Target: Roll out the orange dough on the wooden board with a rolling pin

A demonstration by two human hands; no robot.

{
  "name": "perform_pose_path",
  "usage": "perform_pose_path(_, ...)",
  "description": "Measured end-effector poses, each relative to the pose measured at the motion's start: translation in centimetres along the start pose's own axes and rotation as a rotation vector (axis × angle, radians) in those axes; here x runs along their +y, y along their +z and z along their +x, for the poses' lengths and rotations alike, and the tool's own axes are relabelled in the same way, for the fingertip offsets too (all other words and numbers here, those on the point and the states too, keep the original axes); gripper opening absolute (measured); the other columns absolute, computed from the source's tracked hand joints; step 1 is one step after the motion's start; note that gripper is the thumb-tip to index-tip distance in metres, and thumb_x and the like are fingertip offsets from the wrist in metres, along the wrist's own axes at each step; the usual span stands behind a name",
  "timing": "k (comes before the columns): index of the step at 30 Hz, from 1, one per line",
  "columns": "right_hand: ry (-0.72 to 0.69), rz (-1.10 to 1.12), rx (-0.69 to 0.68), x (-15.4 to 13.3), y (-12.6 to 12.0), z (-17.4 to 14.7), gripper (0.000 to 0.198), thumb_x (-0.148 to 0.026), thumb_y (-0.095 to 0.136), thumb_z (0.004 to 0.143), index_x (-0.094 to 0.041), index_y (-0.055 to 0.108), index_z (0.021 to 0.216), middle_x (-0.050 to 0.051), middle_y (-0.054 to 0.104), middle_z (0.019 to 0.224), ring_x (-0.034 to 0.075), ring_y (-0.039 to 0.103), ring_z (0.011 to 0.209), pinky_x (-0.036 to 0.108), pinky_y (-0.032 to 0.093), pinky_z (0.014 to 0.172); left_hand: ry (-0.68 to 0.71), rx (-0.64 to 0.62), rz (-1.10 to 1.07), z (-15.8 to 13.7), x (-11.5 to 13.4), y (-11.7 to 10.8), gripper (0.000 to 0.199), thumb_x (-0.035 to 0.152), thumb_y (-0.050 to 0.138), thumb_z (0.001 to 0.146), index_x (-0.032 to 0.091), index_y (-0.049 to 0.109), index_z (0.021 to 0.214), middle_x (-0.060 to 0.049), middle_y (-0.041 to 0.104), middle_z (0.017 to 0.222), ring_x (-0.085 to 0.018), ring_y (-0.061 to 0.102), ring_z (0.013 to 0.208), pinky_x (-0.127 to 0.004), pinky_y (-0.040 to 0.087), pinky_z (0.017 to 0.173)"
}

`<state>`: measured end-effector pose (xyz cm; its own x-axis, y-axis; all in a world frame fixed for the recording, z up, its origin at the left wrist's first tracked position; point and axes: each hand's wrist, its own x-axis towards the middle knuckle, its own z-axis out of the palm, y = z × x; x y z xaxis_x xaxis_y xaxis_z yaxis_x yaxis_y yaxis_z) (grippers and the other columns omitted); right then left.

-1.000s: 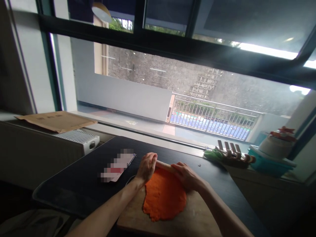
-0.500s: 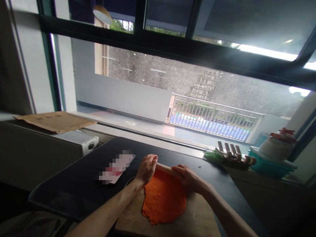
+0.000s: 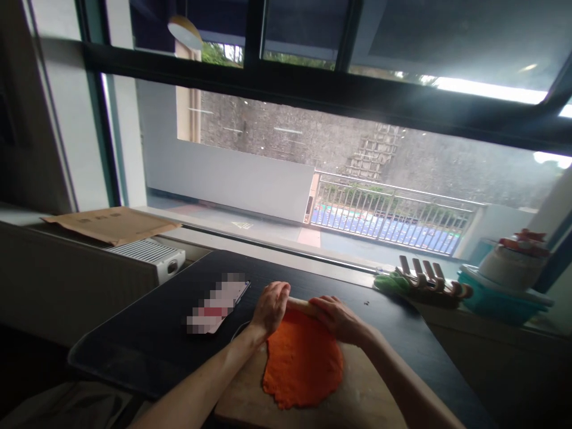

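Left hand and right hand clasp a rolling pin; orange dough lies just this side.

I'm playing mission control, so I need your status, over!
Left grip and right grip: on rolling pin. Orange dough: flat on board, far edge at pin. Phone: left of board, not touching dough.

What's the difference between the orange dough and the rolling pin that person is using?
Colour: the dough is bright orange, while the rolling pin is pale.
Shape: the dough is a flat, wide sheet with an uneven edge; the rolling pin is a narrow, straight rod.
Contact: the left hand and right hand hold the rolling pin, while the dough lies on the wooden board.
Shared: each looks plain and unpatterned.
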<state>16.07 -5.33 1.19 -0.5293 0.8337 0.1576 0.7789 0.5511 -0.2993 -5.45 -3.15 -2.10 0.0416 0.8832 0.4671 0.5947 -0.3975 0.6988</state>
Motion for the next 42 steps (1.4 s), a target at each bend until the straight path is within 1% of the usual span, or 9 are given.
perform_pose_path(3, -0.034, 0.037, 0.023, 0.1, 0.3, -1.0, 0.035, -0.02, 0.038, 0.091, -0.024, 0.054, 0.122, 0.004, 0.059, 0.107, 0.016, 0.052, 0.098, 0.029, 0.04, 0.089, -0.001, 0.007, 0.019, 0.0, 0.2, -0.1, 0.051, 0.044, 0.022, 0.094, 0.016, 0.063, 0.106, -0.009, 0.065, 0.113, -0.021, 0.056, 0.112, -0.035, 0.042, 0.099)
perform_pose_path(9, 0.192, -0.09, 0.117, -0.4, 1.6, -3.9, 0.032, -0.021, 0.036, 0.092, -0.027, 0.053, 0.119, 0.005, 0.058, 0.106, 0.019, 0.051, 0.094, 0.029, 0.04, 0.08, 0.025, -0.025, 0.07, 0.1, 0.3, 0.1, 0.048, 0.039, 0.022, 0.095, 0.016, 0.064, 0.102, -0.01, 0.066, 0.113, -0.022, 0.053, 0.115, -0.036, 0.037, 0.104)
perform_pose_path(16, 0.287, -0.103, 0.103, -0.8, 1.9, -5.0, 0.028, -0.022, 0.036, 0.092, -0.023, 0.055, 0.112, 0.006, 0.058, 0.098, 0.02, 0.052, 0.089, 0.03, 0.04, 0.077, 0.009, -0.001, 0.094, 0.1, 0.1, 0.2, 0.048, 0.041, 0.022, 0.094, 0.018, 0.063, 0.104, -0.008, 0.066, 0.113, -0.022, 0.054, 0.115, -0.037, 0.039, 0.102)
perform_pose_path(20, 0.394, -0.164, 0.191, -2.2, 3.0, -6.0, 0.034, -0.017, 0.031, 0.092, -0.02, 0.053, 0.118, 0.009, 0.058, 0.101, 0.022, 0.05, 0.093, 0.032, 0.038, 0.081, 0.012, -0.014, 0.08, 0.2, 0.0, 0.5, 0.049, 0.042, 0.023, 0.094, 0.016, 0.063, 0.105, -0.009, 0.066, 0.114, -0.022, 0.052, 0.116, -0.038, 0.036, 0.105)
perform_pose_path(23, 0.363, -0.132, 0.19, -3.0, 3.3, -6.3, 0.036, -0.015, 0.029, 0.092, -0.019, 0.052, 0.12, 0.009, 0.058, 0.105, 0.022, 0.05, 0.099, 0.03, 0.037, 0.084, 0.008, -0.019, 0.071, 0.3, 0.1, 0.6, 0.05, 0.042, 0.022, 0.093, 0.015, 0.063, 0.105, -0.01, 0.065, 0.114, -0.022, 0.052, 0.115, -0.037, 0.035, 0.106)
perform_pose_path(27, 0.324, -0.151, 0.138, -2.3, 2.7, -6.2, 0.033, -0.019, 0.034, 0.093, -0.021, 0.053, 0.12, 0.007, 0.06, 0.102, 0.022, 0.051, 0.095, 0.031, 0.037, 0.082, -0.001, -0.013, 0.069, 0.2, 0.3, 0.4, 0.052, 0.042, 0.021, 0.093, 0.014, 0.063, 0.105, -0.011, 0.065, 0.112, -0.022, 0.053, 0.115, -0.036, 0.037, 0.105)
perform_pose_path(32, 0.235, -0.172, 0.163, -1.7, 2.4, -5.9, 0.037, -0.018, 0.036, 0.093, -0.023, 0.05, 0.126, 0.006, 0.06, 0.108, 0.02, 0.05, 0.096, 0.029, 0.036, 0.084, 0.011, -0.007, 0.041, 0.1, 0.6, 0.0, 0.053, 0.042, 0.021, 0.093, 0.013, 0.063, 0.105, -0.011, 0.066, 0.11, -0.022, 0.055, 0.112, -0.036, 0.039, 0.102)
perform_pose_path(36, 0.232, -0.165, 0.096, -1.6, 1.9, -4.9, 0.032, -0.018, 0.04, 0.091, -0.024, 0.055, 0.119, 0.005, 0.061, 0.098, 0.02, 0.05, 0.09, 0.029, 0.036, 0.078, 0.007, 0.006, 0.034, 0.1, 0.7, -0.1, 0.052, 0.042, 0.021, 0.093, 0.015, 0.065, 0.099, -0.011, 0.067, 0.106, -0.023, 0.056, 0.11, -0.038, 0.041, 0.1)
perform_pose_path(42, 0.112, -0.075, 0.058, -0.9, 1.1, -3.3, 0.026, -0.021, 0.038, 0.093, -0.025, 0.056, 0.11, 0.003, 0.06, 0.095, 0.018, 0.05, 0.088, 0.028, 0.037, 0.074, -0.033, 0.027, -0.01, 0.2, 0.2, 0.1, 0.054, 0.046, 0.021, 0.092, 0.014, 0.064, 0.103, -0.012, 0.065, 0.111, -0.024, 0.054, 0.114, -0.038, 0.04, 0.101)
